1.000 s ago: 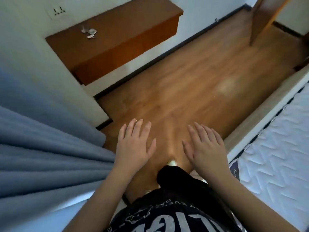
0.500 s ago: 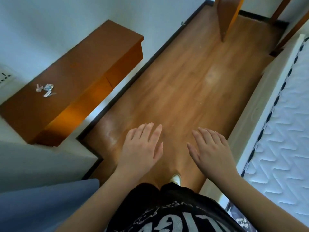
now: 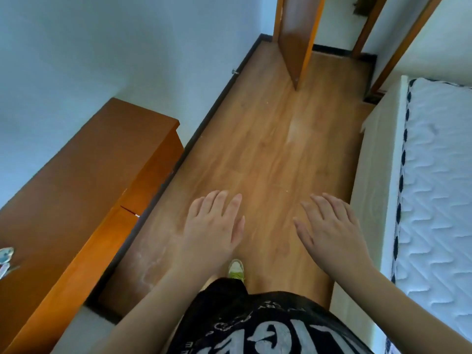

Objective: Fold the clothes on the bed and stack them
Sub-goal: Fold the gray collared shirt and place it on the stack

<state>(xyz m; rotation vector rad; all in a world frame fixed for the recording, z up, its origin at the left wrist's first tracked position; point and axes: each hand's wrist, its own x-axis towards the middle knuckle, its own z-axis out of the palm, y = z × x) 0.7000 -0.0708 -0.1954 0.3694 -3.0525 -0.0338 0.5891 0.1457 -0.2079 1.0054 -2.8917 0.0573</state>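
Observation:
My left hand (image 3: 213,226) and my right hand (image 3: 332,226) hover side by side over the wooden floor (image 3: 268,154), palms down, fingers straight and slightly spread, holding nothing. The bed (image 3: 436,190) runs along the right edge, a bare white quilted mattress with a dark-dotted border on a cream base. No clothes show on the part of the bed in view. I wear a black printed shirt (image 3: 255,328), and one shoe (image 3: 236,269) shows below my hands.
A low brown wooden cabinet (image 3: 84,190) stands against the white wall on the left, with small shiny items (image 3: 5,259) on its top. An open wooden door (image 3: 297,34) stands ahead, with door frames at the far right. The floor forms a narrow aisle between cabinet and bed.
The view has swung right: the blue curtain has left the frame, the cabinet has slid left, and more of the bed and the door show. Both hands stay flat and empty.

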